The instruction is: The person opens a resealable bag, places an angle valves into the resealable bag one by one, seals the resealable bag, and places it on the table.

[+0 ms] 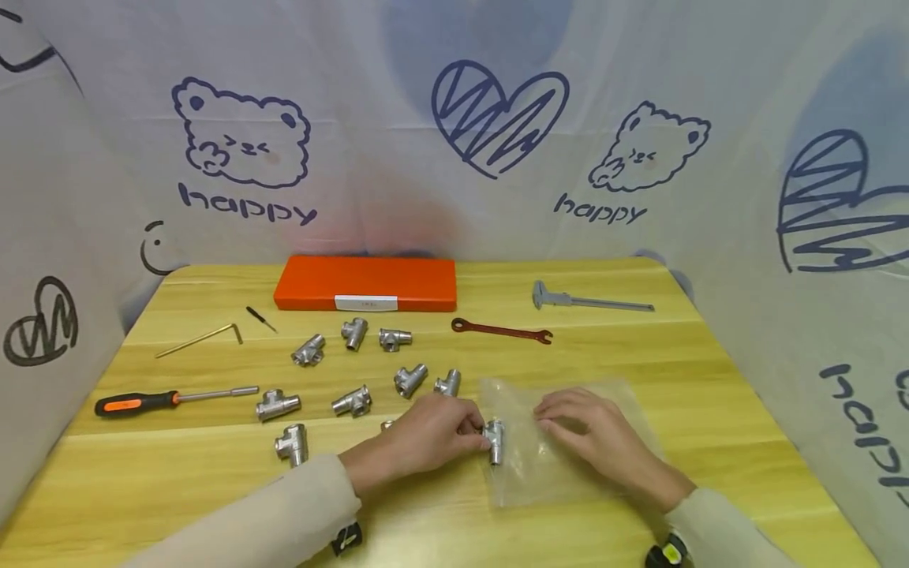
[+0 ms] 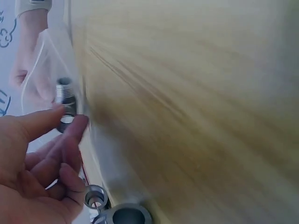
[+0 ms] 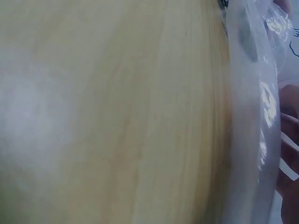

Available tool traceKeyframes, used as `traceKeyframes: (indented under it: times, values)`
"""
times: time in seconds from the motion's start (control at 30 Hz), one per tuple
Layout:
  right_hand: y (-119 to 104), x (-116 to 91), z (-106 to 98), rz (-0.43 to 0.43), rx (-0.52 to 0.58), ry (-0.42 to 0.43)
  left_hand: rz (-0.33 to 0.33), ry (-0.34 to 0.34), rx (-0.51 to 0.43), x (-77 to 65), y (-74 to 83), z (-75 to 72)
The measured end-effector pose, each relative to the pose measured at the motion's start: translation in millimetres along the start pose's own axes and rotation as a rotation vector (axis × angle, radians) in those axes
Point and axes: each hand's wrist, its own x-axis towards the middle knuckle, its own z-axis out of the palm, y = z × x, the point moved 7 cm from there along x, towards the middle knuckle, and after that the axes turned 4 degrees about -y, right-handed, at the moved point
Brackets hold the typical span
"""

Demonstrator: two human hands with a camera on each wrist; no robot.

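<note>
Between the thumb and index finger of my left hand (image 1: 433, 434) a silver threaded pipe tee (image 1: 494, 442) is pinched, at the left side of a clear plastic bag (image 1: 525, 485). In the left wrist view the tee (image 2: 66, 100) shows its threaded end at the tips of the left hand (image 2: 42, 163); part of the bag covers it. My right hand (image 1: 604, 434) rests on the bag with its fingers loosely bent and apart. At the edge of the right wrist view, the bag (image 3: 254, 116) stands up beside the right hand's fingers (image 3: 290, 126).
Several more pipe tees (image 1: 351, 402) lie left of the bag. Around them are a screwdriver (image 1: 142, 404), a hex key (image 1: 199, 341), a small black screwdriver (image 1: 257, 315), an orange case (image 1: 369, 278), a red-brown wrench (image 1: 500, 330) and a caliper (image 1: 589, 301). Drawn-on sheets enclose the table.
</note>
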Motion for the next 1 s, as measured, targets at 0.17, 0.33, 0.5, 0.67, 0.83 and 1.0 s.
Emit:
traceKeyframes:
  times: [0.17, 0.33, 0.5, 0.67, 0.83, 1.0]
  values:
    - [-3, 3, -4, -0.028, 0.008, 0.053, -0.023, -0.008, 0.03, 0.9, 0.4, 2.2]
    - [-3, 2, -7, -0.02, 0.03, 0.067, -0.028, 0.01, 0.0, 9.9, 6.8, 4.8]
    - [0, 1, -5, 0.011, 0.047, 0.055, -0.033, -0.012, -0.05, 27.0, 19.0, 14.5]
    - [2, 2, -7, 0.006, 0.057, 0.078, 0.023, -0.122, -0.108, 38.5, 27.6, 21.4]
    - [4, 2, -9, 0.027, 0.086, 0.075, 0.08, -0.209, -0.035, 24.3, 12.7, -4.8]
    - [7, 1, -13, 0.04, 0.077, 0.078, 0.068, -0.196, 0.059, -13.8, -24.6, -53.7]
